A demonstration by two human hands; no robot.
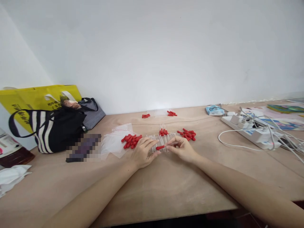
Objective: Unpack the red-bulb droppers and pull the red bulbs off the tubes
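My right hand pinches a small red cap by its right end, with a thin clear tube between the fingers. My left hand lies beside it, fingers curled over a row of clear tubes on the wooden table. Piles of red caps lie to the left and right of the tubes, and a few stand upright behind them.
Clear plastic bags lie left of the caps. A striped black-and-white bag and a yellow bag stand at the far left. A white power strip with plugs and cables is at the right. More red caps lie by the wall.
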